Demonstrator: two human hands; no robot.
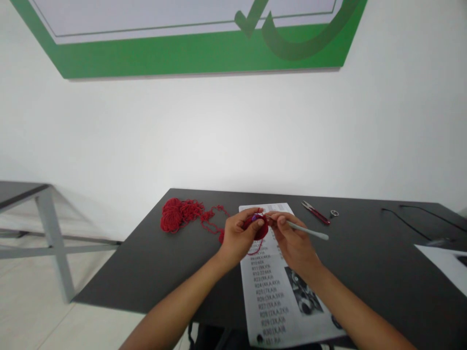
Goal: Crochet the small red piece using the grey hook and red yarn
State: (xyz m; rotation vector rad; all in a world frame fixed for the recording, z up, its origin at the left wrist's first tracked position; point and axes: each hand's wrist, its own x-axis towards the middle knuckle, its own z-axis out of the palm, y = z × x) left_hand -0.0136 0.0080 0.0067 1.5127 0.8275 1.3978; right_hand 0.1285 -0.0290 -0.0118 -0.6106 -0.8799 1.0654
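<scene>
A small red crocheted piece is pinched in my left hand, with a bit of purple at its top edge. My right hand holds a crochet hook with a pale grey handle, its metal tip at the upper edge of the piece. Red yarn trails from the piece to a loose red ball at the back left of the table. Beneath both hands lies a printed sheet with rows of text and a dark picture.
On the dark table, red-handled snips and a small metal ring lie behind my right hand. Glasses and another sheet are at the right. A second table stands at the left.
</scene>
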